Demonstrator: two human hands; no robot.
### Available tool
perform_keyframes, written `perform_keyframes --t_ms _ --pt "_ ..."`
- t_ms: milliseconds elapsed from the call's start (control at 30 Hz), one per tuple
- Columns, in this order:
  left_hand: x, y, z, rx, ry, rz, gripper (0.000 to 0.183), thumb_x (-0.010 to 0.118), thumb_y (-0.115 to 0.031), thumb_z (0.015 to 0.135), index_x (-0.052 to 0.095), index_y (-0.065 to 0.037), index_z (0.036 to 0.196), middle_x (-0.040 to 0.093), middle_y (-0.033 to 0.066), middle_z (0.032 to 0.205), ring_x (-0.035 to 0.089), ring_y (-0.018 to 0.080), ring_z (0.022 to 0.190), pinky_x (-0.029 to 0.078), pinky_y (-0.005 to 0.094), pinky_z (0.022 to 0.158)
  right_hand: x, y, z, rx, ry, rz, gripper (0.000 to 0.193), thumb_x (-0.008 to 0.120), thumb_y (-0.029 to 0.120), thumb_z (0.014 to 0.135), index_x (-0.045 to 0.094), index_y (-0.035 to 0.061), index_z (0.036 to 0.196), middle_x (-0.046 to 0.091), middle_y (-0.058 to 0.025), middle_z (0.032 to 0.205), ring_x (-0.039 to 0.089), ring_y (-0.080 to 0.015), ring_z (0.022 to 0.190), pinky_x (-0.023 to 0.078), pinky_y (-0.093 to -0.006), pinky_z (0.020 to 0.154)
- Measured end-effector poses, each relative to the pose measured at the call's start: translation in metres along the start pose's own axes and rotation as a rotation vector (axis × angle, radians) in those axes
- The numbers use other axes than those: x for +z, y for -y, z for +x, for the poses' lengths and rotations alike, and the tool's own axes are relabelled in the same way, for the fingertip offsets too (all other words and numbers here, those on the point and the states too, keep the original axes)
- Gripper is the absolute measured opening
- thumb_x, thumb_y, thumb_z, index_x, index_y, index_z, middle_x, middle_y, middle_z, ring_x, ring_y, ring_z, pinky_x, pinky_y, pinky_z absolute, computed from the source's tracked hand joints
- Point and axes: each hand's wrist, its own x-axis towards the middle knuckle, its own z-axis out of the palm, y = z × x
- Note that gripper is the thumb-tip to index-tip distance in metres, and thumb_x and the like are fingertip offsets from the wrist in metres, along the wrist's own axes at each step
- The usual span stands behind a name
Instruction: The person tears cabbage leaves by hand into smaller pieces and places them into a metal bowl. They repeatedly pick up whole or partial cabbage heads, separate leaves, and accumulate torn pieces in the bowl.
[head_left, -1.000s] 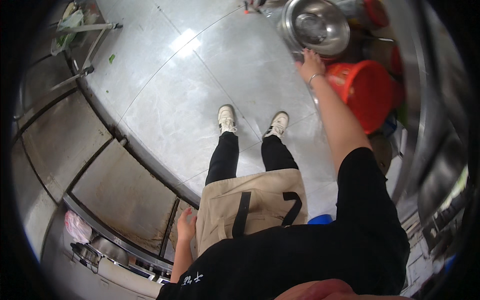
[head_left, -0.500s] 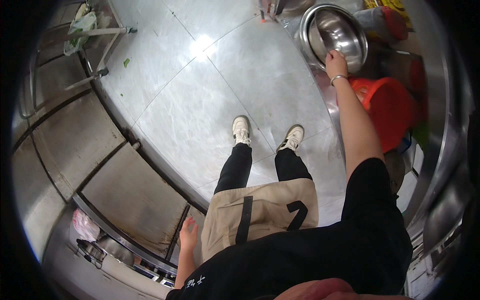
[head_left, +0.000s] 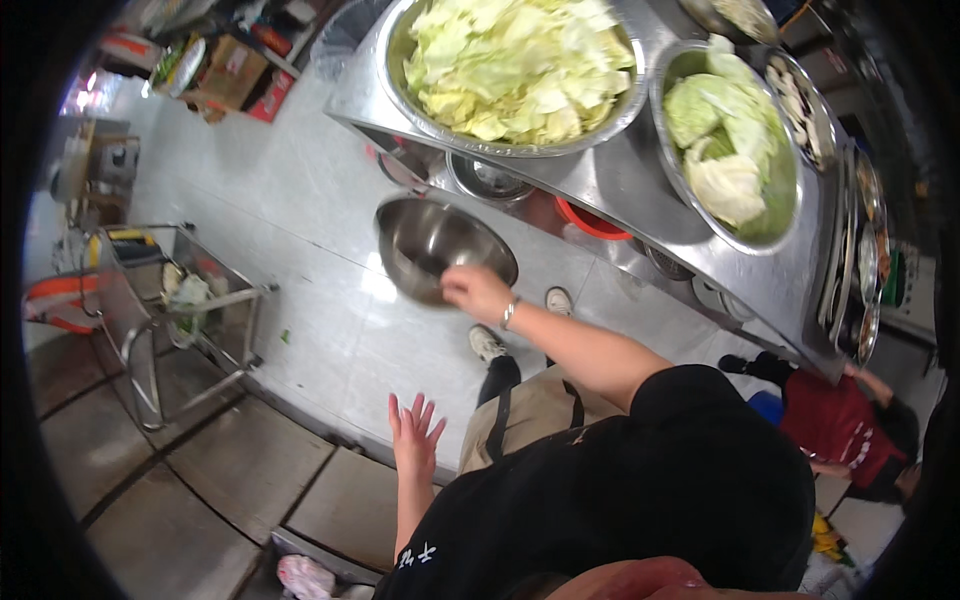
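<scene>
A deep stainless steel bowl (head_left: 440, 235) hangs over the tiled floor, tilted, in front of my body. My right hand (head_left: 478, 292) grips it by its near rim, and a metal bangle circles that wrist. My left hand (head_left: 413, 440) is held out low beside my apron (head_left: 520, 415), fingers spread, with nothing in it. Beyond the bowl, a large metal basin of torn cabbage (head_left: 515, 70) stands on a steel table (head_left: 640, 180). To its right sits a second basin (head_left: 783, 215) with larger cabbage pieces.
Under the table are another metal bowl (head_left: 488, 180) and a red tub (head_left: 590, 218). A steel cart (head_left: 190, 310) stands at the left. Steel counter panels (head_left: 240, 465) run along the lower left. A person in a dark red apron (head_left: 835, 425) is at the right.
My right hand has lifted the bowl from the low shelf on the right and swung it leftward to the front. My view has turned up toward the table. My left hand has risen with fingers spread.
</scene>
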Motion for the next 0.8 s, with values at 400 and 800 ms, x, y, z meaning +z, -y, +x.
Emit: perform_keyframes --t_ms 400,800 --pt "0.072 -0.094 -0.096 0.035 0.155 -0.210 0.040 0.055 -0.011 0.091 0.049 -0.003 0.130 0.061 0.0135 0.126 0.061 0.0282 0.115 0.051 0.0475 0.100 -0.164 0.239 -0.107 -0.590 -0.017 -0.392 0.053 0.079 0.025 0.074 0.064 0.0112 0.123 0.059 -0.0084 0.128 0.056 -0.0267 0.118 0.044 -0.0396 0.102" --pt "0.216 -0.112 -0.154 0.227 0.104 -0.162 0.039 0.055 -0.011 0.090 0.050 0.004 0.126 0.061 0.0171 0.124 0.061 0.0337 0.115 0.051 0.0531 0.098 -0.415 0.083 -0.133 0.545 -0.477 -0.689 0.078 0.083 0.054 0.067 0.057 0.0012 0.119 0.062 -0.0186 0.117 0.062 -0.0332 0.109 0.051 -0.0404 0.092"
